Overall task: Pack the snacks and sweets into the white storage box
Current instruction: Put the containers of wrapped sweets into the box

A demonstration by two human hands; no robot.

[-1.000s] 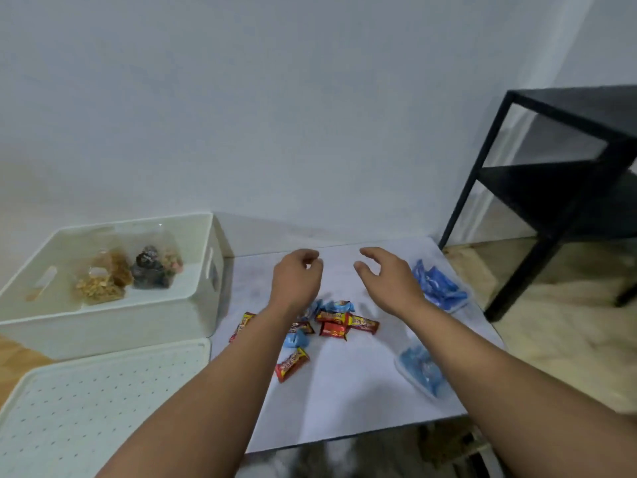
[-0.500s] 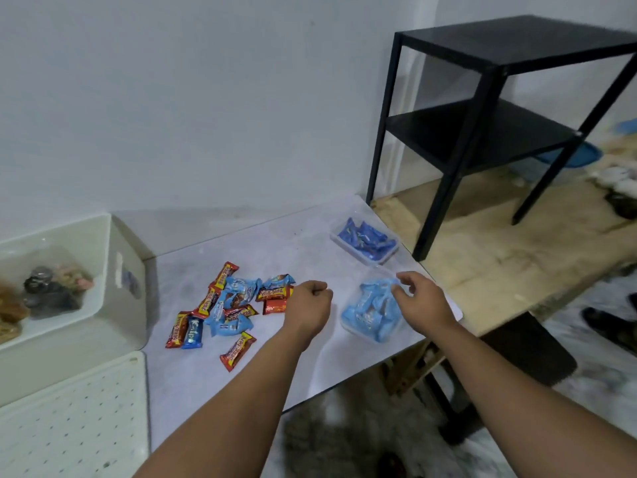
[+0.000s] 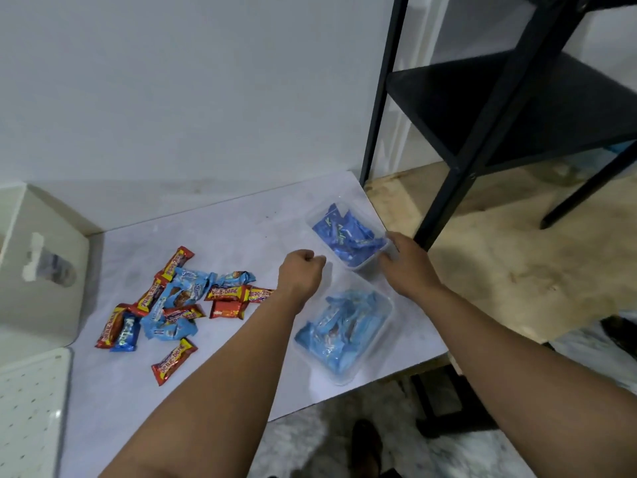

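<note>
Right hand [image 3: 408, 267] grips far clear tub [image 3: 365, 263] — left hand [image 3: 301, 274] fisted, empty, beside loose wrappers [image 3: 179, 301].

"beng-beng" legible on red-yellow wrapper [image 3: 225, 292] at pile's 3 o'clock edge; same name on wrapper [image 3: 173, 361] at 6 o'clock, wrapper [image 3: 176, 262] at 12 o'clock, wrapper [image 3: 110, 326] at 9 o'clock. Print on blue packets too blurred to read.
</note>
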